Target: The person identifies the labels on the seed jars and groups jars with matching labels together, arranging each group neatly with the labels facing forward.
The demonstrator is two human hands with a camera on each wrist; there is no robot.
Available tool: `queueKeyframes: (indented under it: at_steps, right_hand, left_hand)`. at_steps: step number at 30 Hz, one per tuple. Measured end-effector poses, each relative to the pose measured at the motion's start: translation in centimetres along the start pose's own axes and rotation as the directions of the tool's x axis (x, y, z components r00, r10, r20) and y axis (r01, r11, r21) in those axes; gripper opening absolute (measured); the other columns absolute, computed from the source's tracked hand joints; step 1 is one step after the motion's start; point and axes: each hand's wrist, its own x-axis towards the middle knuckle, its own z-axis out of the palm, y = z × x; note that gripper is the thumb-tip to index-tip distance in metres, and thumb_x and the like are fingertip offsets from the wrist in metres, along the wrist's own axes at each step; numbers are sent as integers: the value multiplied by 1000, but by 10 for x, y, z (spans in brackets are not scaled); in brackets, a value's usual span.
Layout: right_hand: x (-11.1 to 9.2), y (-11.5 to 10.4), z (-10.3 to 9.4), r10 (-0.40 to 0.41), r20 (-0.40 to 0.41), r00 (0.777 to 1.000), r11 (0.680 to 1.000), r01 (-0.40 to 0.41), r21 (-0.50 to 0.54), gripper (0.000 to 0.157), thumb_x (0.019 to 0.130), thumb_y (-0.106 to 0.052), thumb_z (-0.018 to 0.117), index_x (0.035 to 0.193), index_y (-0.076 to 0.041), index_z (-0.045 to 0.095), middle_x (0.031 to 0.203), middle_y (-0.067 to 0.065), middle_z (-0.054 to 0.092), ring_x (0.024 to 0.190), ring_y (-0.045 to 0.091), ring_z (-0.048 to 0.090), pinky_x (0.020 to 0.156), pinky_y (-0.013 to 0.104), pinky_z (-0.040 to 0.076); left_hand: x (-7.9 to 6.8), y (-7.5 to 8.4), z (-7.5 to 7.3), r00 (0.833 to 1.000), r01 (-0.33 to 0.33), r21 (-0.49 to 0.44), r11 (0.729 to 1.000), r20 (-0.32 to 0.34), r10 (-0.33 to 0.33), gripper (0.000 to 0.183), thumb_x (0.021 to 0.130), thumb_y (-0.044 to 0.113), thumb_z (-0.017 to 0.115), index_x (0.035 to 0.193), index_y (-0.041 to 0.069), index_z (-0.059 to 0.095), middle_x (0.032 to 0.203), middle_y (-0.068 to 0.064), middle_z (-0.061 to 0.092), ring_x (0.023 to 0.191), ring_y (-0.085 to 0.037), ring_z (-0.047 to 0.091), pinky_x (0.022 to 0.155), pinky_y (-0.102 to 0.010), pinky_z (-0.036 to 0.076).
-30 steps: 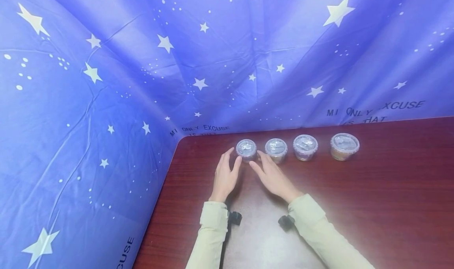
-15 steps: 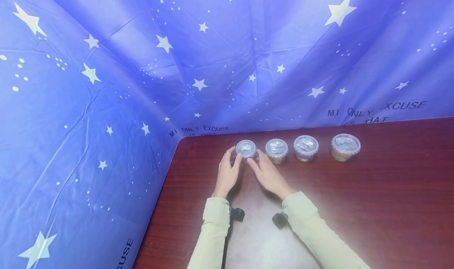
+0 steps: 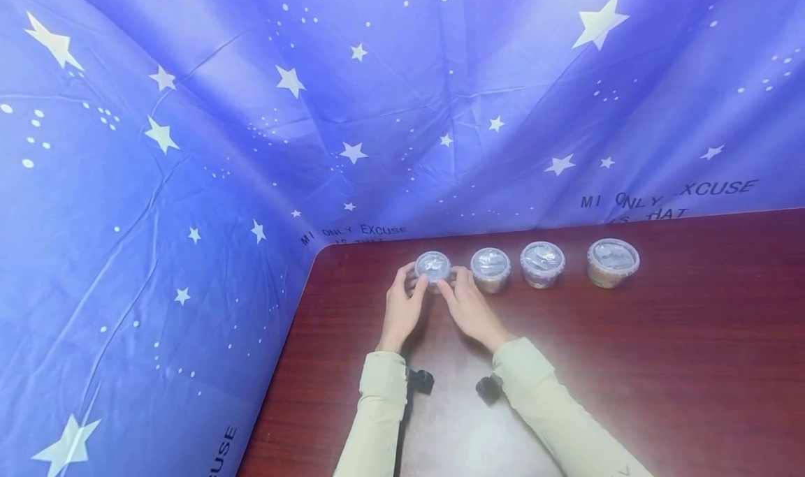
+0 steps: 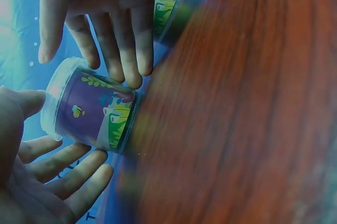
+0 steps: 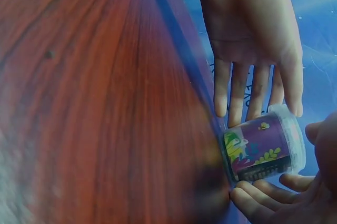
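Note:
A small round plastic tub (image 3: 432,268) with a clear lid stands at the left end of a row on the table. Its purple label (image 4: 89,105) shows a bee and leaves. My left hand (image 3: 402,306) lies along its left side, with the thumb near the lid rim. On the opposite side, my right hand (image 3: 470,309) reaches the tub with its fingers extended. Seen from the left wrist, the right fingers (image 4: 129,50) lie straight along the tub's wall. The left fingers (image 4: 79,174) are spread, their tips at the lower side.
Three more lidded tubs stand to the right: a near one (image 3: 490,269) beside my right hand, a purple-labelled one (image 3: 542,264) and a farther one (image 3: 613,262). The reddish-brown table (image 3: 692,351) meets a blue star-printed cloth (image 3: 402,114) behind and at left.
Both hands have come in against the leftmost tub, the right one moving left. The tub has shifted slightly left and towards me. The other tubs stay in place.

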Motion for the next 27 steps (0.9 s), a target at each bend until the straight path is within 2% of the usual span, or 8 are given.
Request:
queueKeyframes:
  at_steps: [15,23,27]
  right_hand:
    - [-4,-6,4,-18,-62,998,1000,19,11,32,105,-25,46,122,2,40,117,22,47,110,36,56,99,49,49]
    - [-7,-8,1,-11,-60,998,999,13,31,32,105,-27,48,120,0,42,117,20,49,111,35,57,99,48,50]
    - [-9,-8,-2,-13,-61,998,999,15,38,31,105,-28,49,119,-1,43,117,20,50,110,35,57,99,48,50]
  left_hand:
    - [-10,5,-6,998,-22,-74,997,-66,17,38,96,27,66,131,12,58,117,-11,69,104,-25,66,90,-38,57]
    - [-15,10,-6,997,-13,-133,991,-73,3,41,95,17,67,132,5,56,117,-19,67,106,-35,65,92,-49,56]
    - [-18,11,-7,997,-22,-128,992,-74,13,40,95,18,67,131,5,56,116,-19,67,105,-35,65,91,-49,56]
